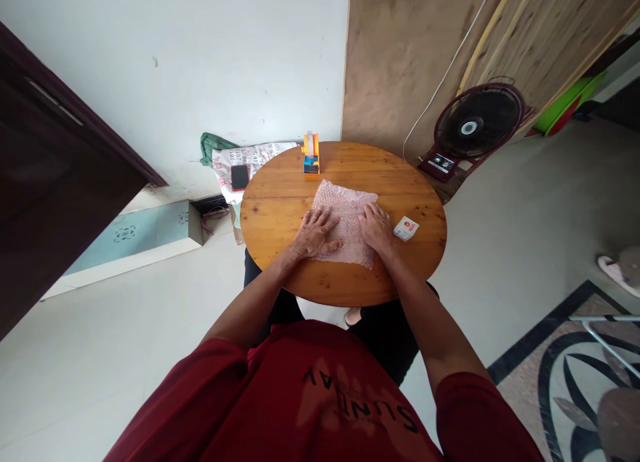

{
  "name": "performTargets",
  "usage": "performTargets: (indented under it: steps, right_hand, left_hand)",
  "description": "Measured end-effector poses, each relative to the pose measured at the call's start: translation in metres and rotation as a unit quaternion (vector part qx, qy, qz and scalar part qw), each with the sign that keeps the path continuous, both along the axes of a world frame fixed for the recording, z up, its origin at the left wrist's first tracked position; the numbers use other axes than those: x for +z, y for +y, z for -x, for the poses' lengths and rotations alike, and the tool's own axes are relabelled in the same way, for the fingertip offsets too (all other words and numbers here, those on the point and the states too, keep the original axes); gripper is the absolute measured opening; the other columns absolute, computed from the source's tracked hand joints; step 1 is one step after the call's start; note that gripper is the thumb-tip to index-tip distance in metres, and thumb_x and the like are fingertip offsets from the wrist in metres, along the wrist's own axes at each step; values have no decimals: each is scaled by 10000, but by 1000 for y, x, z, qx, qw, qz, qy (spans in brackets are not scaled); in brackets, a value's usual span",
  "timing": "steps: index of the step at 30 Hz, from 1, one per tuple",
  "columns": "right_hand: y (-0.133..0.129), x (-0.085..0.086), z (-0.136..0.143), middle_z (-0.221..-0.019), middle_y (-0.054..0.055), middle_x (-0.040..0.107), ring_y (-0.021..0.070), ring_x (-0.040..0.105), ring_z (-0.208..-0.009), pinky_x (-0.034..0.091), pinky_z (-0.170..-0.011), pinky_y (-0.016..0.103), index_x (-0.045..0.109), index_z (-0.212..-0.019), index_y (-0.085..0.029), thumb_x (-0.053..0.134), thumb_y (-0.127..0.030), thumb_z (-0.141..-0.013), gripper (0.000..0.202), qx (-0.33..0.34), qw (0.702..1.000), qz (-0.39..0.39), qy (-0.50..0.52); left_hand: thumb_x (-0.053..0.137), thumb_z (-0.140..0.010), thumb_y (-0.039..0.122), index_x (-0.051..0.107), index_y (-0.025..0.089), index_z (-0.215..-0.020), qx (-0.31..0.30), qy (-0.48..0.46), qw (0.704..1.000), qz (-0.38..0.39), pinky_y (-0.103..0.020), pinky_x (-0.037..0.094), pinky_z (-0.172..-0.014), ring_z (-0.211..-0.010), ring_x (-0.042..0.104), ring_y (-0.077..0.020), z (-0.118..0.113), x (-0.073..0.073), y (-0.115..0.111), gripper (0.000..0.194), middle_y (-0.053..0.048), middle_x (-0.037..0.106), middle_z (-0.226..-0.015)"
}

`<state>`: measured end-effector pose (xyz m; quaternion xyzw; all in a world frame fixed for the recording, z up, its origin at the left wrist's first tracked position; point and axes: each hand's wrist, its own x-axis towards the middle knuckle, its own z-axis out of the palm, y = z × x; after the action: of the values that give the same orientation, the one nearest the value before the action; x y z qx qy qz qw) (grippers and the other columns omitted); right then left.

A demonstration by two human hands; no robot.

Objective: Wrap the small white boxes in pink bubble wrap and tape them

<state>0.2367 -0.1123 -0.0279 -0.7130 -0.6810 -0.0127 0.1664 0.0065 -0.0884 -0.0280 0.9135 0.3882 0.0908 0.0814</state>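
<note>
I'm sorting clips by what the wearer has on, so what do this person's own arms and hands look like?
Loose, plain dark red short sleeves cover the upper arms and leave both forearms bare. The left hand and right hand are ungloved, with no watch or bracelet showing. Whether there is a thin ring is too small to tell.

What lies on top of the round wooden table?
On the round wooden table are a sheet of bubble wrap, an orange tape dispenser and a small box. Anything beneath the bubble wrap cannot be made out.
</note>
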Motion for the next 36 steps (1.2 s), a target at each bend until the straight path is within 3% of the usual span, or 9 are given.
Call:
performTargets:
  steps: [5,11,17,24,29,36]
  right_hand:
    - [-13,3,-1,-1564,217,429,339,388,-1441,307,-1171,492,481,-1447,-28,332,-322,-987,566,11,999,35,-7]
    - [-35,9,2,-1595,188,387,337,339,-1468,277,-1190,501,441,-1474,-57,325,-343,-1008,559,27,998,54,-21]
    - [-33,1,1,-1526,196,468,358,388,-1423,293,-1164,557,498,-1417,-56,338,-358,-1022,522,31,999,18,19]
    - [-38,7,7,-1563,199,421,339,428,-1392,336,-1149,507,438,-1470,-61,385,-333,-1005,541,5,1000,9,19]
    - [-39,8,8,-1480,170,528,323,509,-1301,381,-1112,481,526,-1399,-100,408,-302,-978,482,-3,1000,-6,10]
    - [-36,6,7,-1457,167,544,316,510,-1290,377,-1107,479,567,-1342,-109,382,-285,-984,439,-12,1000,2,-11]
  left_hand:
    - [491,-889,702,391,240,-1545,4,7,1000,6,-588,124,-1246,-1558,169,-361,0,0,1,809,-132,243,-1669]
    - [483,-908,673,365,222,-1559,3,20,1000,22,-568,87,-1244,-1561,148,-359,0,5,2,801,-141,232,-1673]
    - [471,-925,662,319,215,-1576,3,48,998,38,-553,76,-1241,-1567,117,-357,-2,8,2,804,-149,210,-1678]
    - [477,-914,677,331,220,-1573,7,40,998,45,-565,81,-1241,-1567,117,-362,-3,10,2,815,-148,202,-1680]
    - [489,-884,707,351,226,-1565,8,21,998,56,-584,71,-1239,-1565,119,-369,-3,6,5,845,-135,204,-1682]
    - [490,-877,716,362,217,-1560,0,6,999,53,-594,59,-1233,-1564,116,-376,-3,2,7,855,-149,212,-1677]
